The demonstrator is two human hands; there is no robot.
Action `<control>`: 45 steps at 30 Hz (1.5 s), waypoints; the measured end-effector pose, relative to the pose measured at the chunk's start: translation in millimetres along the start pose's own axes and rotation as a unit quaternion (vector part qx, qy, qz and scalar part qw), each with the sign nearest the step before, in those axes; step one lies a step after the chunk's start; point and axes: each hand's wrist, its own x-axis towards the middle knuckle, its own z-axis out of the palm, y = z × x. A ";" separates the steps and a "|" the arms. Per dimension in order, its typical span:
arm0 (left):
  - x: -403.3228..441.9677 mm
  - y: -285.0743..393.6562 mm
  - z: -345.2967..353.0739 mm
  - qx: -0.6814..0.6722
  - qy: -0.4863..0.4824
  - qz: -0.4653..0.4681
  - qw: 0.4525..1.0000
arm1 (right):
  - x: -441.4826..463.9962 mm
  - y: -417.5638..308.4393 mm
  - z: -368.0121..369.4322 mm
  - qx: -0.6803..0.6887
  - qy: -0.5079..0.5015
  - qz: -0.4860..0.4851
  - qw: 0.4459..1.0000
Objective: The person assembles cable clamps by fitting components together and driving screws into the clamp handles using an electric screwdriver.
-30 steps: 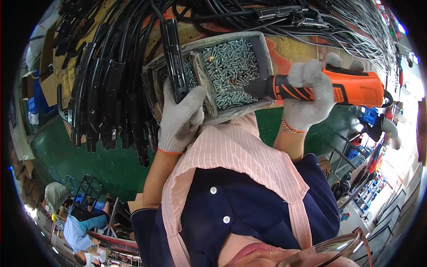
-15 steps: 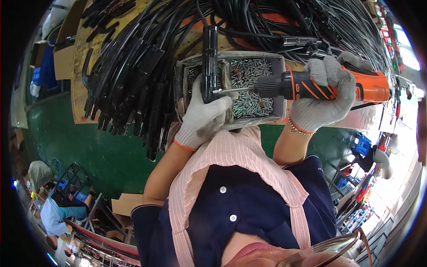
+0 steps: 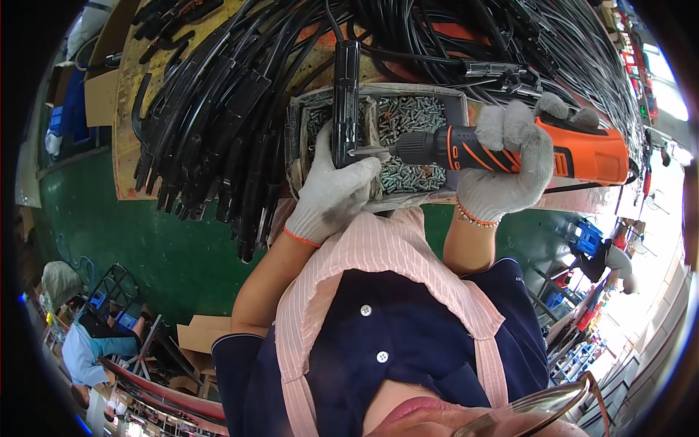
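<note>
My gloved left hand (image 3: 331, 186) grips the lower end of a black cylindrical handle (image 3: 346, 87), which has a cable leaving its top. In my gloved right hand (image 3: 510, 156) is an orange and black power screwdriver (image 3: 590, 151), lying almost level and pointing left. Its bit reaches the side of the handle just above my left fingers; whether a screw sits at the tip is too small to tell. Beneath both hands stands a divided box (image 3: 459, 109) holding many small screws (image 3: 408, 116).
Black cables with handles (image 3: 211, 131) are heaped on the table's left, and more cables (image 3: 437, 44) cover the back. Below the table edge is green floor (image 3: 167, 255). A cardboard box (image 3: 200, 331) is at lower left, with a seated person (image 3: 87, 353) beyond it.
The power screwdriver and my right hand have moved left, bringing the chuck closer to the handle. My left hand stays nearly in place, still holding the handle.
</note>
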 end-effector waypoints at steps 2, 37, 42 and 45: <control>2.6 -4.3 -5.1 0.011 0.002 -0.009 1.000 | -4.0 -4.9 -3.0 -0.019 -0.038 0.034 0.999; -54.4 121.8 -10.8 0.318 0.022 -0.019 0.948 | 32.6 -57.2 16.6 -0.041 0.031 0.061 0.997; -46.9 258.2 -57.9 0.795 0.088 0.238 0.551 | 15.8 -9.7 -23.0 -0.332 -0.038 0.297 0.895; -17.6 295.4 -98.3 0.887 0.152 0.200 0.389 | 4.1 23.2 -43.8 -0.607 -0.247 0.067 0.752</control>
